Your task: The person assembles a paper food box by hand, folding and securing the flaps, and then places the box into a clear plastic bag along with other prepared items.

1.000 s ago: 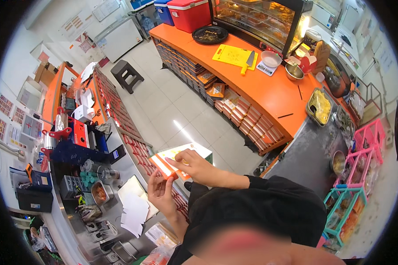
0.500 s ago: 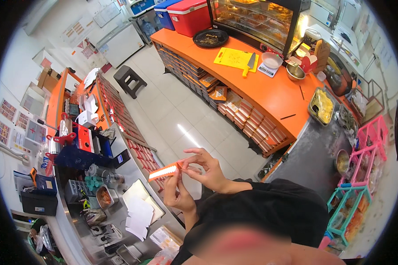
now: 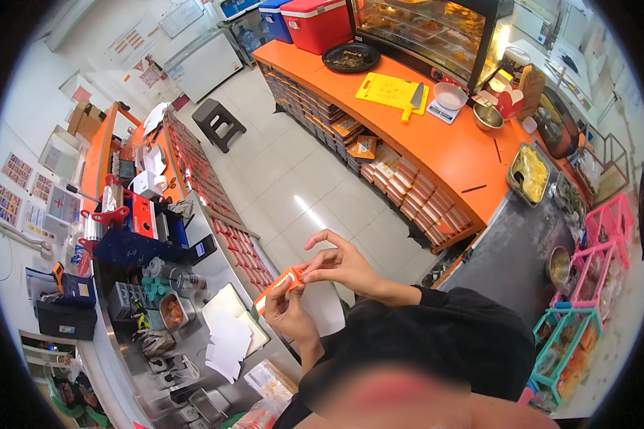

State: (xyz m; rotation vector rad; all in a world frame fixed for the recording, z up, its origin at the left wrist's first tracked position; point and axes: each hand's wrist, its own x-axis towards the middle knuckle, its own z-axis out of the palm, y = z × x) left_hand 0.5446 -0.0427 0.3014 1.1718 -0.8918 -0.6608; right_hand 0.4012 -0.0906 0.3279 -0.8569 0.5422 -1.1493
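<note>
In front of my body, both hands hold a narrow orange-and-white folded card piece (image 3: 273, 293). My left hand (image 3: 295, 320) grips it from below, its fingers closed round the near side. At the card's right end, the thumb and fingers of my right hand (image 3: 347, 268) pinch the corner, while the index finger is raised. Orange faces up along most of the piece, with a white band on its lower side. My fingers cover part of it. Below and to the left, torn white paper (image 3: 227, 347) lies on an open notebook (image 3: 256, 330).
On the left, a steel counter (image 3: 132, 357) carries a metal tray of food (image 3: 175, 312) and a phone (image 3: 202, 249). An orange counter (image 3: 436, 154) across the aisle holds a yellow cutting board (image 3: 385, 91) with a knife (image 3: 415, 99). A black stool (image 3: 218, 123) stands on the tiled floor.
The card piece has turned in my hands, tilting more steeply and showing more orange and less white. My left hand has shifted with it. The whole view has moved slightly.
</note>
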